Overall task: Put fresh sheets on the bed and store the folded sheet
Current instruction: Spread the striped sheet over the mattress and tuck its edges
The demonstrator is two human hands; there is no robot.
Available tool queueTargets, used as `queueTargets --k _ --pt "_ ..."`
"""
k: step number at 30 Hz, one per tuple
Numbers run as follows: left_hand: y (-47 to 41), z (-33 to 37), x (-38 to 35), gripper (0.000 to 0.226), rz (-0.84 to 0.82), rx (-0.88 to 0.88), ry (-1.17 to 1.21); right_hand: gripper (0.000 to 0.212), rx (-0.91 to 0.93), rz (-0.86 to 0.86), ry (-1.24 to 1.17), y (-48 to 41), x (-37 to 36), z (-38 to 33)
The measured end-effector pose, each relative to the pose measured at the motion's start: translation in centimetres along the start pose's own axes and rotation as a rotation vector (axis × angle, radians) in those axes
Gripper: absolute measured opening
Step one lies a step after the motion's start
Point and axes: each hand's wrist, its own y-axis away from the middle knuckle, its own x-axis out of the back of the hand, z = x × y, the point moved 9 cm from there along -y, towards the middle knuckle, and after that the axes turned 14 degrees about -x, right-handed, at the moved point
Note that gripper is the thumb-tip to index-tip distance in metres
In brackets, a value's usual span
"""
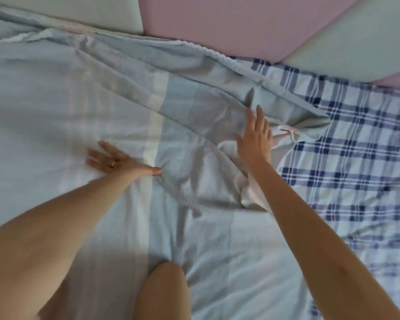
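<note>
A pale blue sheet with broad grey, white and pink stripes covers most of the bed, wrinkled and folded back in ridges toward the upper right. Beneath it, a blue and white plaid sheet shows on the right side. My left hand lies flat on the pale sheet with fingers spread and a ring on one finger. My right hand rests flat with fingers extended near the folded edge, beside thin white ties. Neither hand grips anything.
Padded wall panels run along the far side of the bed: pink in the middle, pale green on the right and another pale one on the left. My bare knee rests on the sheet at the bottom centre.
</note>
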Motion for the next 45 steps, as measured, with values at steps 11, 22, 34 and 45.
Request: queueTargets --k 11,22,34,45 --pt "1.8 0.8 -0.5 0.159 0.068 -0.021 0.033 0.039 -0.616 -0.178 0.039 0.2 -1.1 14.7" --pt "8.4 23.5 2.3 0.084 0.219 -1.159 -0.235 0.024 -0.659 -0.033 -0.501 -3.8 7.9 17.4" --pt "2.0 32.4 6.1 0.028 0.364 -1.057 0.030 0.044 -0.682 0.223 -0.922 -10.4 10.7 20.0" --pt "4.0 31.0 -0.6 0.094 0.269 -1.450 -0.213 0.065 -0.451 0.294 -0.841 -13.2 8.0 16.8"
